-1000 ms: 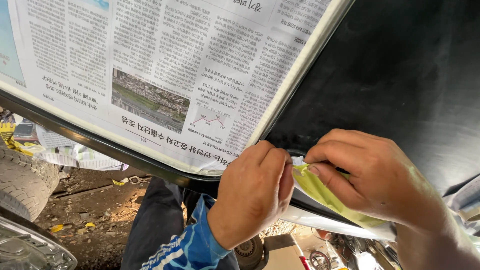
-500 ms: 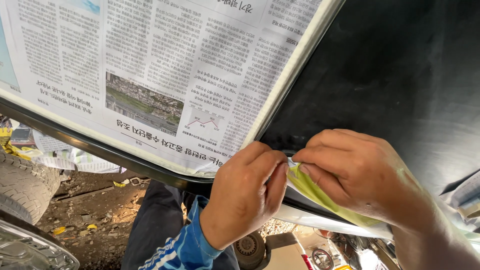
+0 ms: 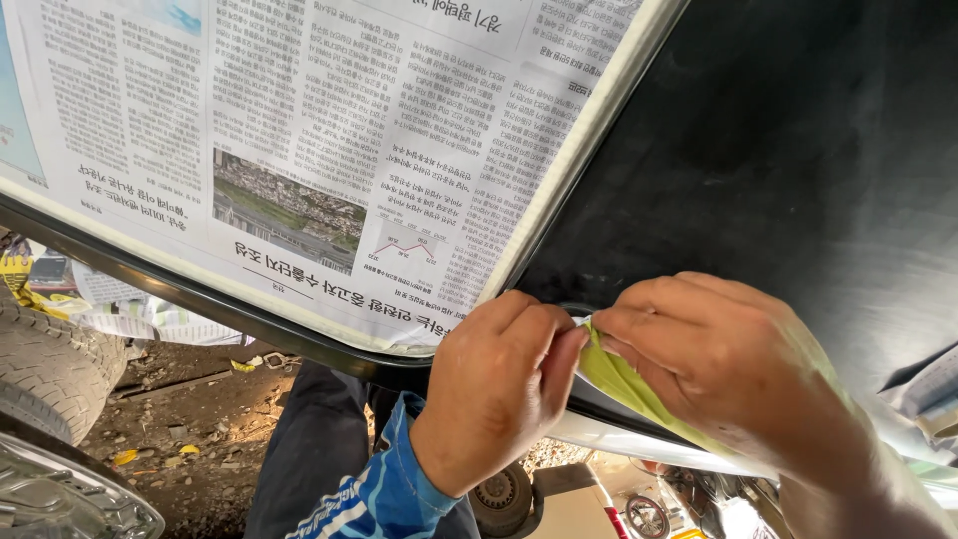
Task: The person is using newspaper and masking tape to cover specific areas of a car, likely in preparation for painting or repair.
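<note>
A sheet of newspaper [image 3: 299,150] is taped over a window of a black car body panel [image 3: 778,150], edged with pale masking tape [image 3: 589,150]. My left hand [image 3: 494,384] presses its fingertips against the panel's lower edge just below the paper's corner. My right hand [image 3: 723,364] pinches a strip of yellowish masking tape [image 3: 624,384] that runs along that edge toward the right. The two hands touch at the tape's end. A blue striped sleeve [image 3: 384,494] covers my left forearm.
A car tyre [image 3: 50,369] and a silvery part [image 3: 70,504] lie at lower left on dirt ground [image 3: 190,429] with scraps of yellow tape. My dark trousers [image 3: 299,459] show below. A small wheel [image 3: 504,494] and clutter sit under the panel.
Both hands have slid slightly left and down along the panel's edge while keeping hold of the tape strip; the view has shifted a little.
</note>
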